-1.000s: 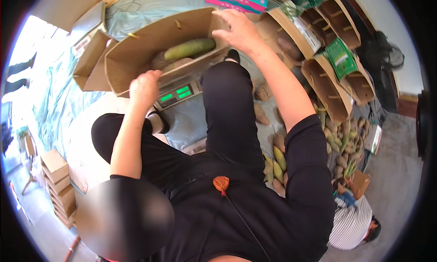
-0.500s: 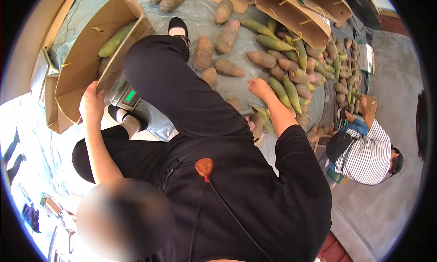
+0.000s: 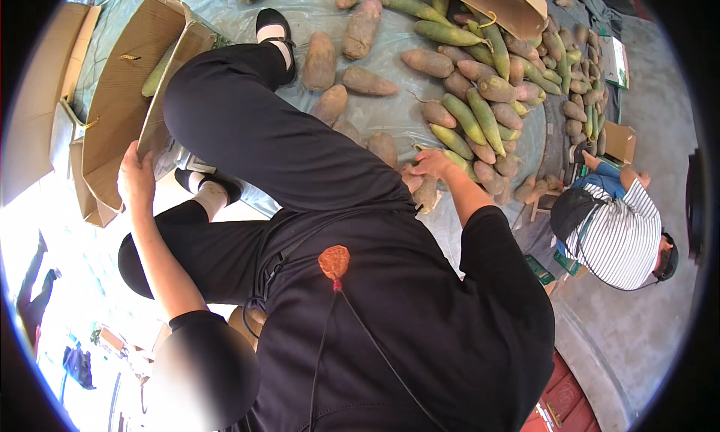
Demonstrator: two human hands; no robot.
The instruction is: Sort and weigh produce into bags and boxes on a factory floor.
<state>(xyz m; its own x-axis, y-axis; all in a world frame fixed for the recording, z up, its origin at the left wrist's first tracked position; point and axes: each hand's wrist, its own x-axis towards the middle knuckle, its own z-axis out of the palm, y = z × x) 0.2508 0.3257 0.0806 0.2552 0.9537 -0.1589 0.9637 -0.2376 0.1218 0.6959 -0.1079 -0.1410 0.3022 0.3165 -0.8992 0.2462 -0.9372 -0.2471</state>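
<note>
My left hand is closed on the near edge of an open cardboard box, fingers over its wall. The box stands tilted, and a green radish shows inside; the rest of its contents is hidden. Over the near edge of a radish pile, my right hand is low with its fingers apart and slightly bent. It touches or nearly touches a reddish radish by my knee. Long green radishes and stout reddish ones lie close by.
Several loose radishes lie on plastic sheeting beyond my raised leg. More cardboard boxes stand at the far side. At the right, a person in a striped shirt sits low beside the pile.
My right hand has come down and nearer, onto the near edge of the pile. My left hand keeps its grip on the box. The scale's lit display is now hidden. The view has shifted.
</note>
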